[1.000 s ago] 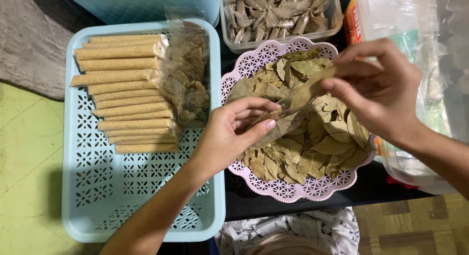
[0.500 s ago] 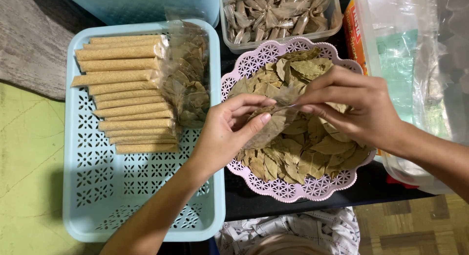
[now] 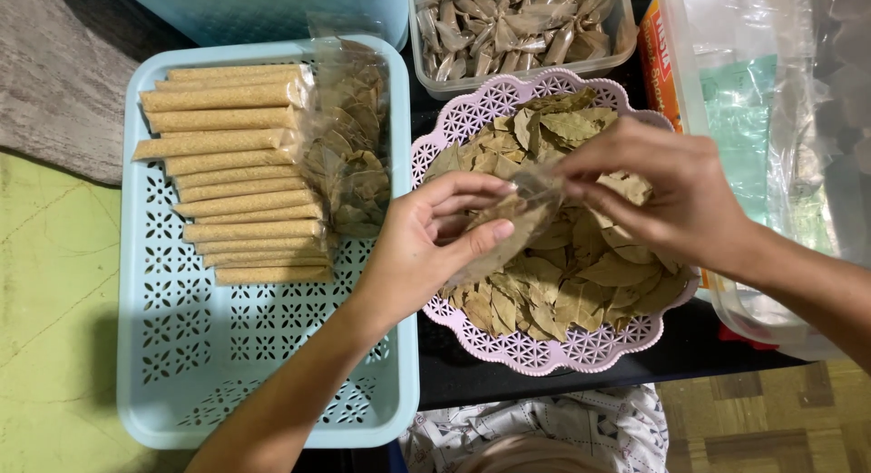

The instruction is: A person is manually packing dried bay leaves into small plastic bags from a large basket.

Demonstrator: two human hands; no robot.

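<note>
Over the pink perforated basket (image 3: pixel 508 346) of dried bay leaves (image 3: pixel 581 282), the left hand (image 3: pixel 426 246) and right hand (image 3: pixel 662 196) share a small clear plastic bag (image 3: pixel 517 221) with leaves inside; left thumb and fingers pinch its lower part, right fingertips pinch its mouth. Left of them, a light blue tray (image 3: pixel 227 364) carries filled packets (image 3: pixel 236 174) stacked in a row; a clear tub (image 3: pixel 517 29) of leaves stands beyond the basket.

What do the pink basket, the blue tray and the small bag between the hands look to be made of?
Pink basket: moulded plastic, matte, with lattice holes. Blue tray: likewise plastic, perforated floor. Small bag, held by left hand and right hand: thin clear glossy film, probably plastic.
</note>
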